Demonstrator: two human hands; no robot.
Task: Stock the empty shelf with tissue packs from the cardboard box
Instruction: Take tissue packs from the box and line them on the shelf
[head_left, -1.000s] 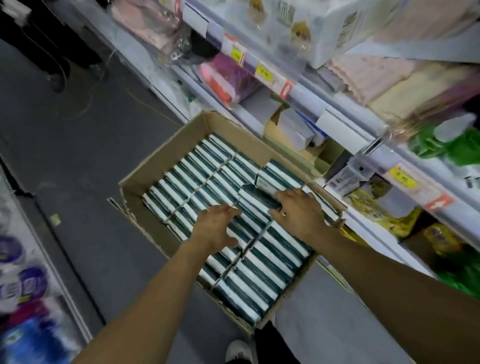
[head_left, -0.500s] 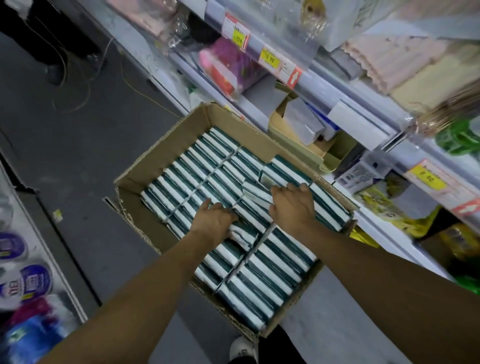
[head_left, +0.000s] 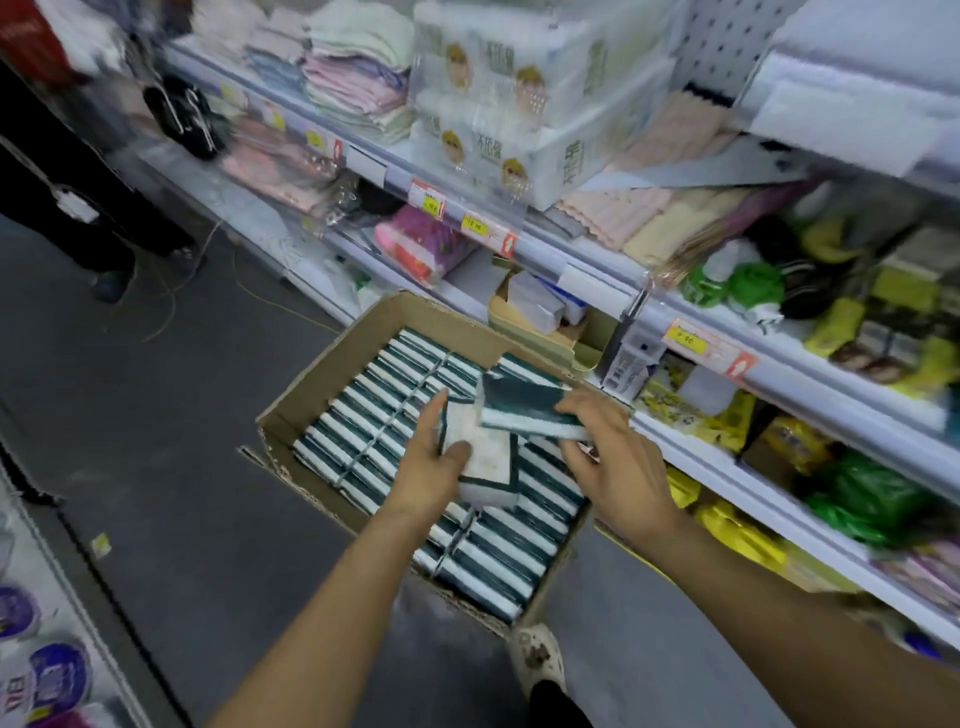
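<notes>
Tissue packs (head_left: 483, 452) in left hand (head_left: 431, 467) grip, another pack (head_left: 524, 408) under right hand (head_left: 613, 447)

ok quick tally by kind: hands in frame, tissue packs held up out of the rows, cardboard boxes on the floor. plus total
Hands: 2 (left hand, right hand)
Tissue packs held: 2 (left pack, right pack)
Cardboard box: 1
Total: 5

A shop aisle: price tags (head_left: 474, 224) line stocked shelves (head_left: 597, 260).
</notes>
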